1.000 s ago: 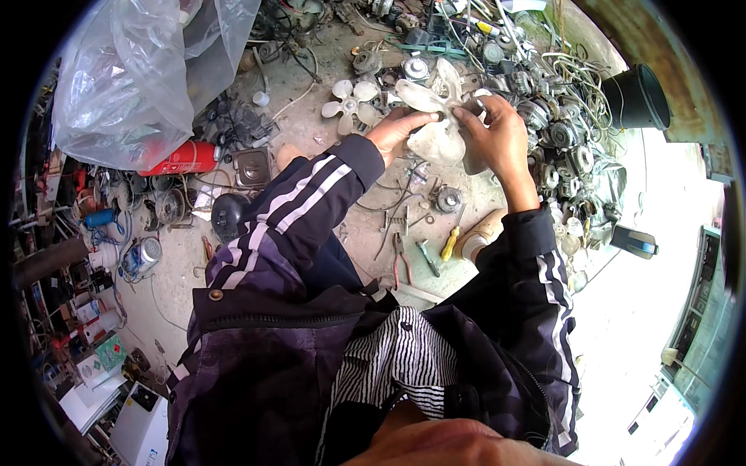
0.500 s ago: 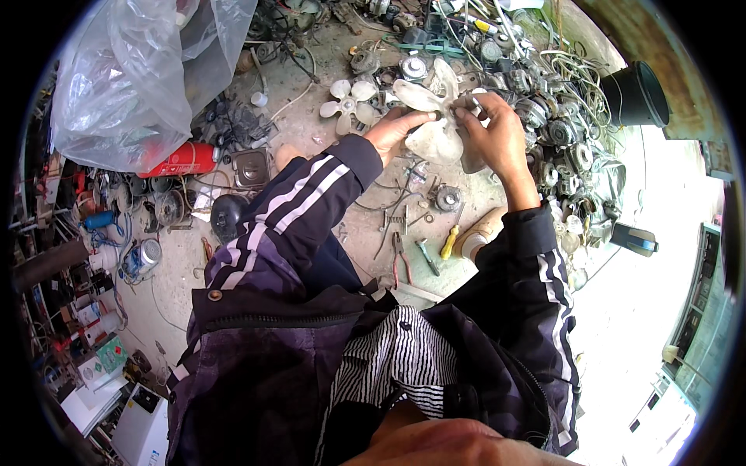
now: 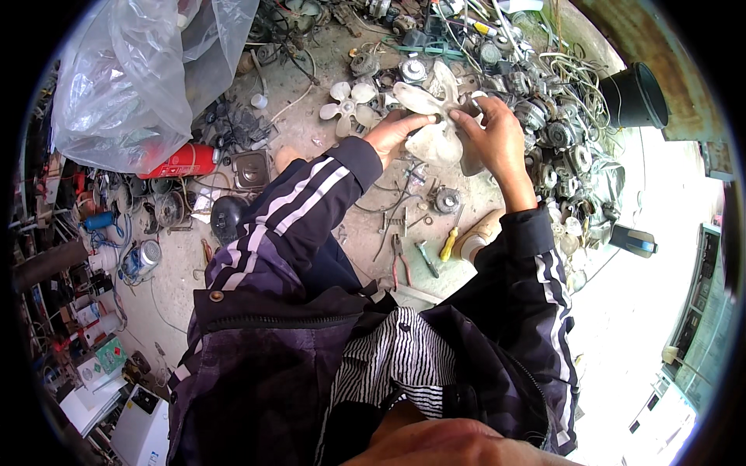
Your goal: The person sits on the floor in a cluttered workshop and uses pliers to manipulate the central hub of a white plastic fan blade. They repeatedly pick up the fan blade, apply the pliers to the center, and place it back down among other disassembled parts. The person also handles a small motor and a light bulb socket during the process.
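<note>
A pale, dirty plastic fan blade (image 3: 434, 144) is held up in front of me between both hands. My left hand (image 3: 392, 133) grips it from the left, thumb near the hub. From the right, my right hand (image 3: 497, 138) closes on it, with thumb and fingers at the hub and right blades. The hub's middle is partly hidden by the fingers. Just left of it, a second, smaller white fan blade (image 3: 347, 107) lies on the floor. Below my hands lie a small round motor part (image 3: 447, 199), pliers with red handles (image 3: 399, 260), a hammer-like tool (image 3: 427, 259) and a yellow-handled screwdriver (image 3: 449, 245).
Many small motors (image 3: 559, 133) and tangled cables are heaped at the right. A black bucket (image 3: 636, 95) stands beyond them. At the far left are a big clear plastic bag (image 3: 128, 85) and a red cylinder (image 3: 183, 160). Cluttered shelves line the left edge.
The right hand's thumb and fingers have shifted slightly at the hub. Both hands keep their hold on the fan blade, which stays nearly in place.
</note>
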`<state>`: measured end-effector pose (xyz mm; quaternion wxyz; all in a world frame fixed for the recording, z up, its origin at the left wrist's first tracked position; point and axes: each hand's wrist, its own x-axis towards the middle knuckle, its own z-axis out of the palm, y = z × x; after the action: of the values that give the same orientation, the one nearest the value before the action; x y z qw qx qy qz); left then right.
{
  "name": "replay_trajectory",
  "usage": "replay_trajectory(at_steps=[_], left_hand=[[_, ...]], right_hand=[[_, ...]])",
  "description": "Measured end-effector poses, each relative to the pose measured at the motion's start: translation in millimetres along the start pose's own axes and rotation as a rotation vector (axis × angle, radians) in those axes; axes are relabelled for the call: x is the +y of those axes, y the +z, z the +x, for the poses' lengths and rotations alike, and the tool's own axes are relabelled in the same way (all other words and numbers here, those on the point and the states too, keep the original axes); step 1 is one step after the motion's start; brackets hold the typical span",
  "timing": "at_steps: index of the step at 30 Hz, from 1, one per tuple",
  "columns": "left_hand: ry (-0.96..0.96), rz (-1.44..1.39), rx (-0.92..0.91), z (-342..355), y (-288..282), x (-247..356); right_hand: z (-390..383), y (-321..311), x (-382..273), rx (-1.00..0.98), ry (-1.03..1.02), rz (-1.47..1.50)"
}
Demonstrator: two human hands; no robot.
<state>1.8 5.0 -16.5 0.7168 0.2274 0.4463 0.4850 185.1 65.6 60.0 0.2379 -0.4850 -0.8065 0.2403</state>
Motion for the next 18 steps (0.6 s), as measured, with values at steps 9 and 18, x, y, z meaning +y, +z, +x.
replay_trajectory(at_steps=[9,18], left_hand=[[0.007,0.027,-0.002,-0.6,0.2,1.3],[-0.002,0.009,0.008,-3.6,3.3,4.0]], right_hand=[[0.0,-1.2,-4.2,-0.015,0.027,-0.008],[0.1,1.4,1.6,-0.017,0.004,0.048]])
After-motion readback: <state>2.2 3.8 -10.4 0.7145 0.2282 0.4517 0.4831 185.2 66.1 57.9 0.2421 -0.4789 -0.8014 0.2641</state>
